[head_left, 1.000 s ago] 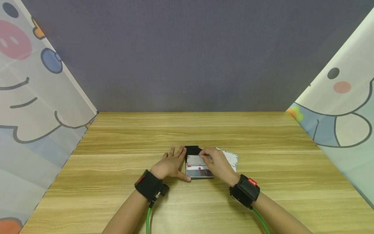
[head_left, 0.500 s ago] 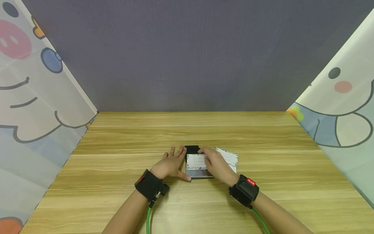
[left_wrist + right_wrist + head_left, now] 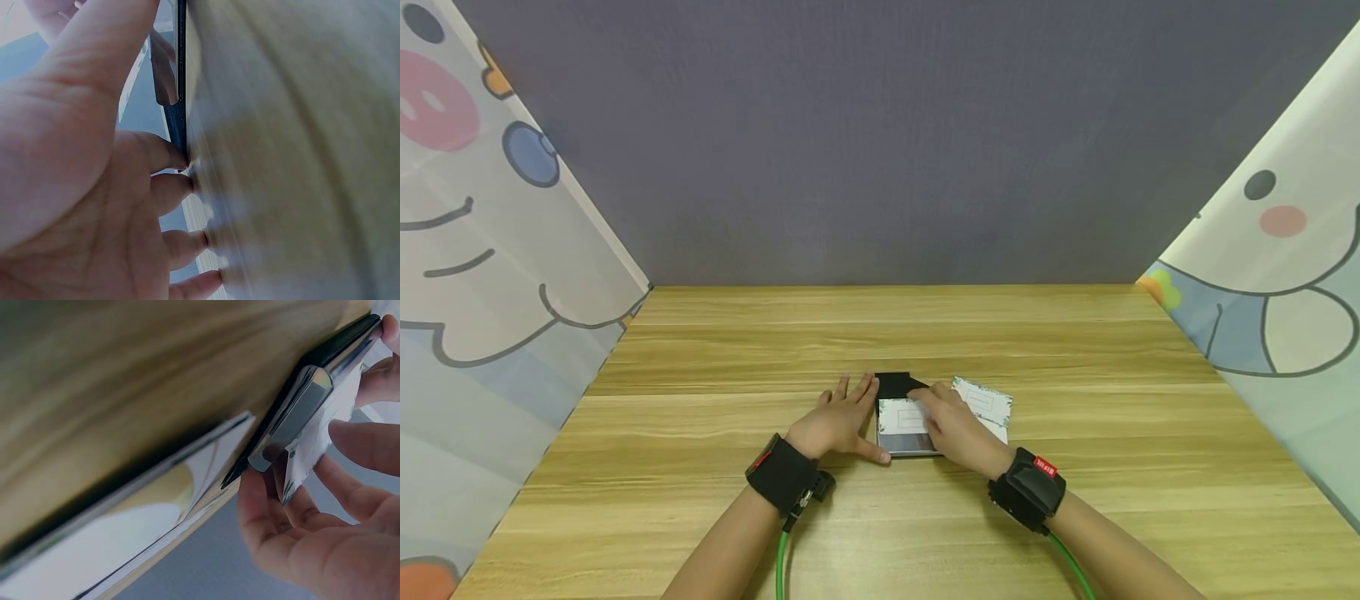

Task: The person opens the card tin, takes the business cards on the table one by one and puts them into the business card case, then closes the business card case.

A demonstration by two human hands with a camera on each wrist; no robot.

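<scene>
My right hand (image 3: 958,425) holds a white card (image 3: 900,416) with a leafy printed border by its right end. In the right wrist view the thumb lies on one face of the card (image 3: 312,440) and the fingers are behind it. Beneath the card sits a flat card case (image 3: 904,444) with a shiny metal face, its black flap (image 3: 895,385) spread out on the far side. My left hand (image 3: 838,423) lies spread on the table, thumb at the case's near left corner and index finger along its left edge. The left wrist view shows those fingertips right beside the case's dark edge (image 3: 181,81).
More leaf-bordered white cards (image 3: 988,403) lie on the wooden table (image 3: 715,375), just right of the case and partly behind my right hand. A grey panel (image 3: 880,150) rises at the table's far edge. Green cables (image 3: 780,567) trail from both wristbands.
The held card has tipped from a slant to face up over the case, and a pink mark under its near edge is out of sight. My right fingers shifted slightly; my left hand stayed still.
</scene>
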